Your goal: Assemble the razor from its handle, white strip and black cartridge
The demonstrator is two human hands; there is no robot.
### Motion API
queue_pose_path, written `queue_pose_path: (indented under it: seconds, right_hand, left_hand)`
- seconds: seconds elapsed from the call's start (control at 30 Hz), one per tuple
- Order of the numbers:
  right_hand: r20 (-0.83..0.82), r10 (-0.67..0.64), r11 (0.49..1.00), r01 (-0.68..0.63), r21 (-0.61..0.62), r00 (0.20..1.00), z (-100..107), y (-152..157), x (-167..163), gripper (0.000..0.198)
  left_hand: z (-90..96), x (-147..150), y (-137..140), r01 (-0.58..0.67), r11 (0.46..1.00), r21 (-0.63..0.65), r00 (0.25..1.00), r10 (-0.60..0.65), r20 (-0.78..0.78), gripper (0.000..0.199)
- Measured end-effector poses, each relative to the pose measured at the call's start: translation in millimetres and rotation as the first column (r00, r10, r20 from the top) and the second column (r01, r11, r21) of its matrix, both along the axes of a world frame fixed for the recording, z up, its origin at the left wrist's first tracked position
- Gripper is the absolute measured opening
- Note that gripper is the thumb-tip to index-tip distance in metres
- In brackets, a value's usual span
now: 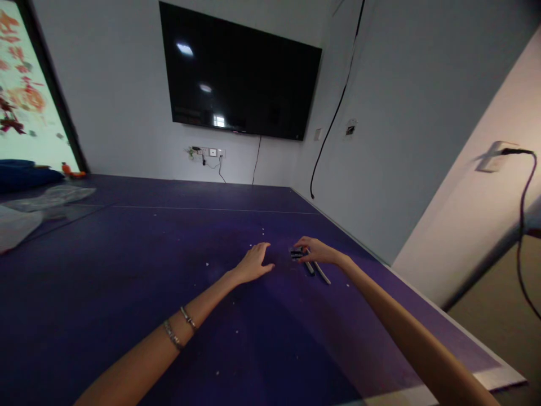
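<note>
My left hand [253, 263] is low over the purple tabletop, its fingers stretched forward and the thumb apart, with nothing in it. To its right, my right hand [316, 250] curls its thumb and fingers around the edges of a small clear packet [296, 254] with dark strips in it. Beneath that hand lies what looks like a pair of pliers; one pale curved handle [323, 274] and one darker handle [310, 268] stick out toward me. The tool's head is hidden by my fingers.
Small white bits [207, 264] are scattered over the purple surface [169, 304]. Crumpled clear plastic [51, 197] and dark blue cloth [27, 175] lie at the left, near an orange object [76, 174]. A black cable [333, 115] hangs along the wall, right of a television [240, 73].
</note>
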State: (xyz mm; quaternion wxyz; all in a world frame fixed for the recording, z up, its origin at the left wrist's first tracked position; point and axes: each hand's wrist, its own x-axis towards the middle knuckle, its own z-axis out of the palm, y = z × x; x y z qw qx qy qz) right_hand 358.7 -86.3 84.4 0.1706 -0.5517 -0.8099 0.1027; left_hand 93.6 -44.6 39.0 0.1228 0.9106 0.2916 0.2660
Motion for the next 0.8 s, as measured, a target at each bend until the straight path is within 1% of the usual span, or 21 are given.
queue_pose_path:
  seconds: [0.07,0.17,0.23,0.3,0.4,0.5,0.6,0.7,0.8]
  right_hand:
    - [0.047,-0.054,0.998,0.054,-0.011,0.997,-5,2,30,0.047]
    - [0.138,-0.176,0.979,0.188,-0.082,0.975,-17,3,70,0.053]
    - [0.19,-0.24,0.959,0.263,-0.106,0.952,-26,3,89,0.054]
    - [0.224,-0.291,0.939,0.323,-0.117,0.93,-32,2,100,0.053]
    - [0.252,-0.322,0.925,0.36,-0.124,0.913,-37,3,104,0.053]
    - [0.277,-0.316,0.922,0.363,-0.136,0.907,-38,3,103,0.052]
    - [0.298,-0.282,0.922,0.344,-0.179,0.912,-38,2,102,0.045]
    - [0.288,-0.258,0.927,0.321,-0.195,0.922,-37,1,101,0.04]
    - [0.28,-0.247,0.934,0.305,-0.186,0.928,-36,0,101,0.041]
  left_hand:
    - [-9.4,-13,13,-0.085,0.996,-0.008,0.996,0.085,-0.005,0.053]
    - [-22.2,-37,33,-0.224,0.974,-0.021,0.974,0.223,-0.044,0.05]
    - [-29.2,-50,44,-0.302,0.953,-0.029,0.951,0.299,-0.079,0.048]
    - [-35.1,-60,52,-0.344,0.939,-0.028,0.934,0.339,-0.113,0.047]
    - [-43.0,-68,55,-0.377,0.926,0.009,0.911,0.373,-0.175,0.045]
    - [-48.9,-69,52,-0.352,0.93,0.103,0.905,0.366,-0.216,0.045]
    - [-52.1,-69,48,-0.333,0.927,0.172,0.904,0.366,-0.222,0.045]
    - [-53.3,-69,47,-0.331,0.923,0.195,0.905,0.369,-0.211,0.046]
    - [-53.9,-69,47,-0.328,0.923,0.202,0.908,0.367,-0.202,0.047]
